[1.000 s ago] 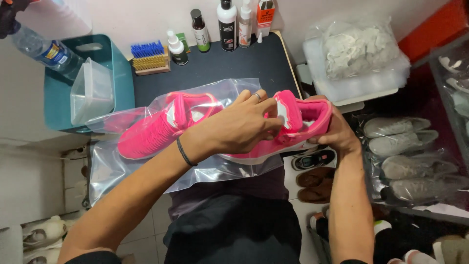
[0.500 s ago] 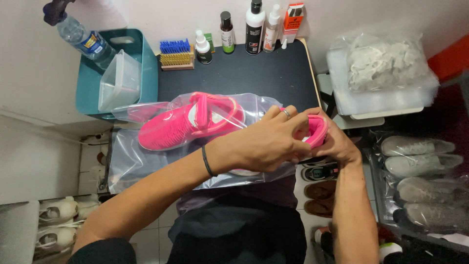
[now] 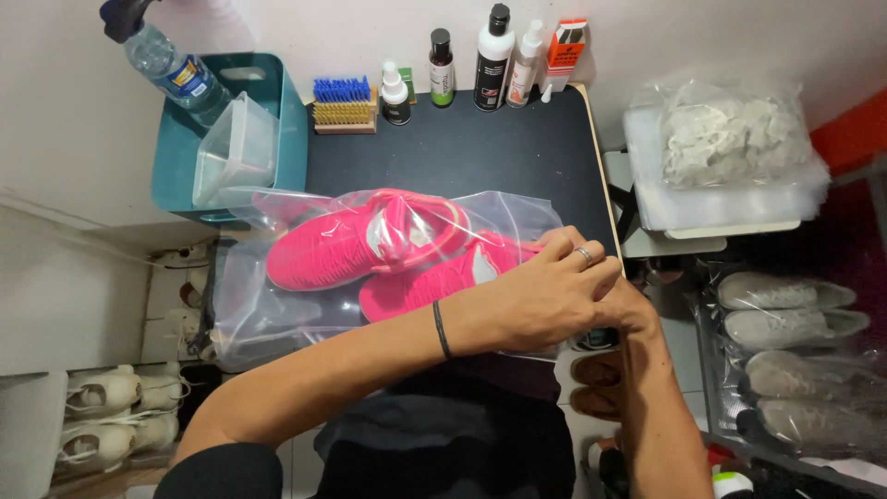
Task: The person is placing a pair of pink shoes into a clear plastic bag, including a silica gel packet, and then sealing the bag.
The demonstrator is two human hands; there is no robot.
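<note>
Currently both pink shoes [image 3: 388,254] sit inside the clear bag [image 3: 277,314] on the black table [image 3: 480,157]; left hand [image 3: 545,296] and right hand [image 3: 633,310] pinch its open end, shoes just left of them.

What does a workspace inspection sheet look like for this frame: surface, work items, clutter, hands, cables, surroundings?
Surface: black tabletop, pale edge.
Work items: two pink shoes inside a clear plastic bag lying on the table.
Clutter: brush, four bottles and an orange box along the wall; teal bin with clear tub and spray bottle.
Hands: left hand, ringed, at the bag's right end, covering the right hand; grip hidden.
Cables: nothing seen.
Surroundings: bagged pale shoes right; white shoes lower left.
</note>
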